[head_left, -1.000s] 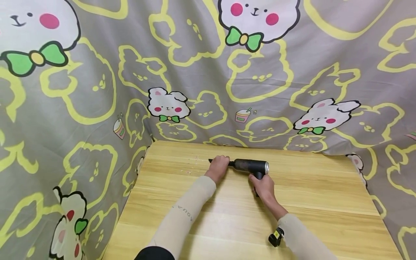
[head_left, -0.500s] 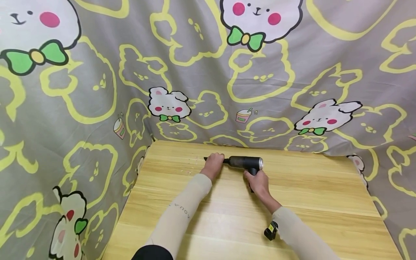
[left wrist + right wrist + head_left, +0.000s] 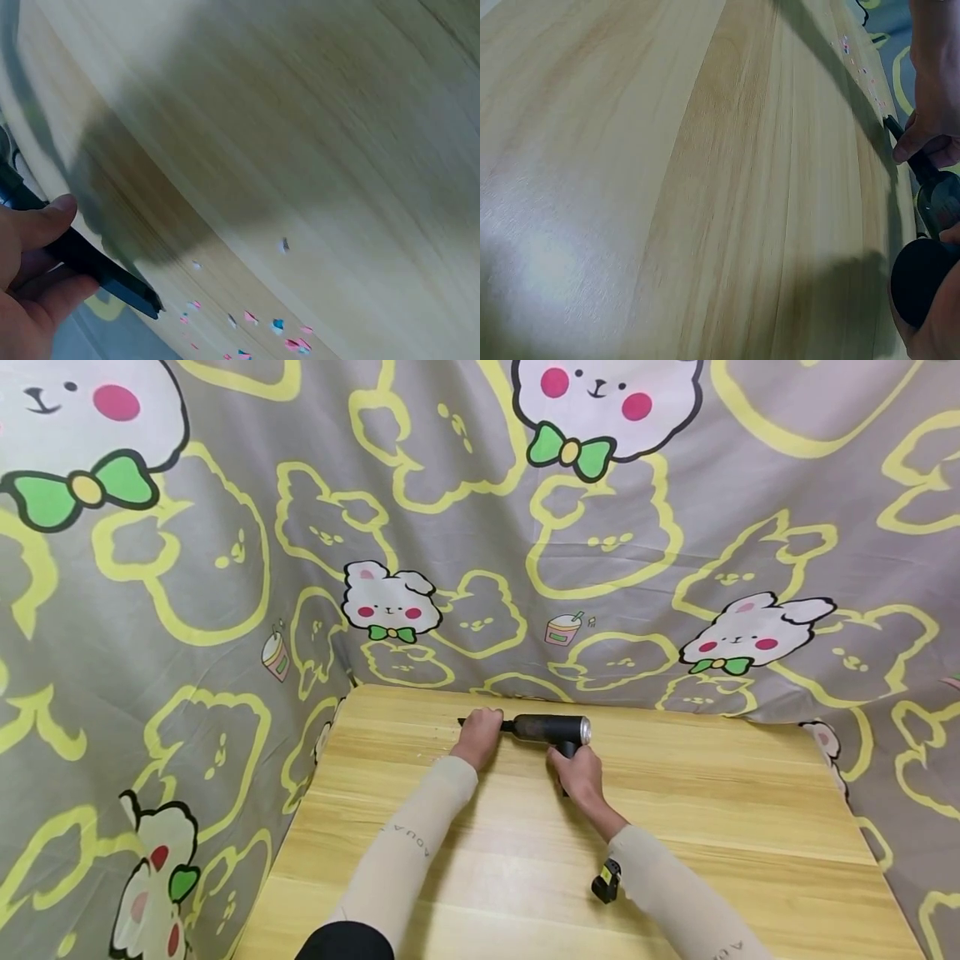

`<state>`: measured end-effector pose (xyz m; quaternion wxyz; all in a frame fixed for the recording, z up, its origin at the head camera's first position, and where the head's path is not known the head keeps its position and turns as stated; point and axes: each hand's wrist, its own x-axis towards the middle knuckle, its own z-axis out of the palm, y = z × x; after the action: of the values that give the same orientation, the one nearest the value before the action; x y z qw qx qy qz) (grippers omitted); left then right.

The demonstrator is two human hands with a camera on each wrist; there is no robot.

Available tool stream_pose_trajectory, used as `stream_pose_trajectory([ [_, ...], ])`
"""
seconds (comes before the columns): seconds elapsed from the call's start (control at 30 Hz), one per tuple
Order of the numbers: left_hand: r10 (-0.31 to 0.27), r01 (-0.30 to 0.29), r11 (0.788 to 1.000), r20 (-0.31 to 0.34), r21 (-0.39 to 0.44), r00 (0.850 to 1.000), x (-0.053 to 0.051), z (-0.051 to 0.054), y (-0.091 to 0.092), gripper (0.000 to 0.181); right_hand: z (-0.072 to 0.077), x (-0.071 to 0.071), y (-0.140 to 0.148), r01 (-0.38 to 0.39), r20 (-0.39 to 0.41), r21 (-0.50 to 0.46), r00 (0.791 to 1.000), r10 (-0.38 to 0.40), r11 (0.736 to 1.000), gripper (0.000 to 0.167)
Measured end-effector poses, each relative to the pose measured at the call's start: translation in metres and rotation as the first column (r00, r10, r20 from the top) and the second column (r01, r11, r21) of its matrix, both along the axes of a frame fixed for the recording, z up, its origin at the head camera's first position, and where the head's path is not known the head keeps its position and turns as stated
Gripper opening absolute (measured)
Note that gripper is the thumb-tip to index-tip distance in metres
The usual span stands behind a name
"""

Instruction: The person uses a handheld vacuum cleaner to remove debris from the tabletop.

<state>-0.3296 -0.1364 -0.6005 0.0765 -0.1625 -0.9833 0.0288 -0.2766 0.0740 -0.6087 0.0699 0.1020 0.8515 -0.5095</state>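
A black handheld vacuum cleaner (image 3: 546,727) with a pistol grip and a silver rear end lies level over the far part of the table. My right hand (image 3: 581,772) grips its handle from below. Around the slim nozzle at the front curls my left hand (image 3: 478,739). In the left wrist view the thumb and fingers hold this nozzle (image 3: 109,276), and its tip points at small pink, blue and white paper scraps (image 3: 278,325). Those scraps lie just beyond the tip. In the right wrist view the vacuum's body (image 3: 943,201) is partly cut off at the edge.
The wooden table (image 3: 712,802) reaches a patterned grey curtain (image 3: 465,543) at the back and both sides. A small black and yellow device (image 3: 607,881) is strapped at the right wrist. The table's far edge runs close behind the vacuum.
Both hands and the vacuum have shifted left across the table, bringing the nozzle tip nearer the scraps. The grip of each hand stays the same.
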Motion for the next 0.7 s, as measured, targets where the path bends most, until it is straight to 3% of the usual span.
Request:
stream_pose_trajectory([
  [0.33, 0.027, -0.027, 0.999, -0.002, 0.031, 1.000, -0.003, 0.004, -0.010, 0.016, 0.003, -0.005, -0.015, -0.004, -0.007, 0.040, 1.000, 0.004, 0.999, 0.035],
  [0.7, 0.078, -0.079, 0.994, 0.020, 0.075, 0.997, -0.010, 0.004, -0.022, 0.016, 0.003, -0.013, -0.027, -0.022, -0.022, 0.022, 0.999, 0.023, 1.000, 0.033],
])
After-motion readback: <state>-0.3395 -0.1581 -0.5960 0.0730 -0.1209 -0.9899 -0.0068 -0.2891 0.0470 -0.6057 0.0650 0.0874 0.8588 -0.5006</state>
